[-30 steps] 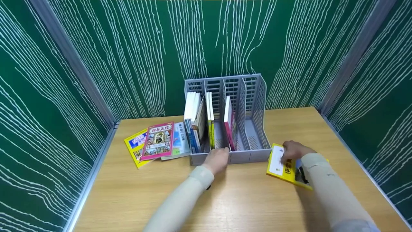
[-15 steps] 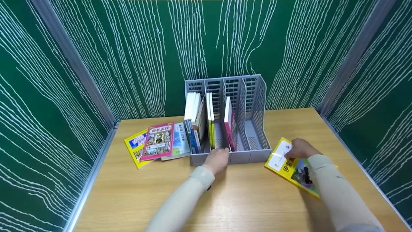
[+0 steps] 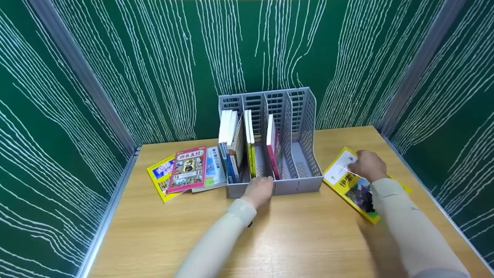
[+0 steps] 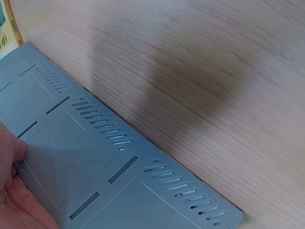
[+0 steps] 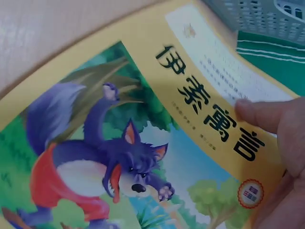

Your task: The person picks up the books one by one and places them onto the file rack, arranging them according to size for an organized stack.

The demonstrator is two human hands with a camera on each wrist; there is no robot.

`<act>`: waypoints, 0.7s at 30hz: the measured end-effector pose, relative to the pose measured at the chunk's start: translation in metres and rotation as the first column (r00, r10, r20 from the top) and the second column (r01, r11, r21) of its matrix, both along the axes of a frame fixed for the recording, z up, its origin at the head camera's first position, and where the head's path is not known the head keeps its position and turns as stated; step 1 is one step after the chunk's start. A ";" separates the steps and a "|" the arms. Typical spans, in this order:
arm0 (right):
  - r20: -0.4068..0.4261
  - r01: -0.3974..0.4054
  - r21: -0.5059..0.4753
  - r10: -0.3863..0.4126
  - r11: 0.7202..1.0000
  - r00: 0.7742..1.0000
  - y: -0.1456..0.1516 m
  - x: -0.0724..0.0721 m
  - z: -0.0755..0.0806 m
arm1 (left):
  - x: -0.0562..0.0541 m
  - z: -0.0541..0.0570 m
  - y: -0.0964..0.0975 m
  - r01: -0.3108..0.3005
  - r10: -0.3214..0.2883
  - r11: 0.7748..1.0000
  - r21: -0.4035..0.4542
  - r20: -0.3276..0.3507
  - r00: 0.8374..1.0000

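A grey four-slot magazine rack (image 3: 298,187) stands at the back of the table. My left hand (image 3: 259,192) grips its front lip near the middle; in the left wrist view the fingers (image 4: 18,191) lie against the rack's slotted grey panel (image 4: 71,157). To the right of the rack, my right hand (image 3: 368,166) holds a yellow picture book (image 3: 343,179) by its edge, tilted, with the cover showing. The right wrist view has the thumb (image 5: 259,113) pressed on that cover, which shows a purple wolf in red trousers. The fingers behind the book are mostly hidden.
Upright books (image 3: 229,135) fill the leftmost slot. Two thin yellow-spined books (image 3: 251,148) stand in the second slot, a pink-spined one (image 3: 273,148) in the third. A pink comic book (image 3: 188,170) overlaps other books left of the rack. Green walls (image 3: 162,69) enclose the table (image 3: 270,239).
My right hand has lifted the yellow book and moved it slightly right and away from me, turning it so more of the cover shows. The left hand stays on the rack.
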State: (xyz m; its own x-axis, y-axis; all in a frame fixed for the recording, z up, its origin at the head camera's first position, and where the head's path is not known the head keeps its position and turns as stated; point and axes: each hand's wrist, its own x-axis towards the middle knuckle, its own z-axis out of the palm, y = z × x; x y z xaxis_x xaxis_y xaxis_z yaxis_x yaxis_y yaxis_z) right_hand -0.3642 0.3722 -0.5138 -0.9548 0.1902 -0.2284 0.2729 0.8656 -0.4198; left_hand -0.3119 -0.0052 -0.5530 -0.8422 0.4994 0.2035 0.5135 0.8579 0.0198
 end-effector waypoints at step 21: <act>-0.312 -0.016 -0.160 -0.036 0.987 0.949 -0.019 0.017 0.045 | 0.000 0.007 -0.003 0.010 -0.010 1.000 -0.004 0.126 0.992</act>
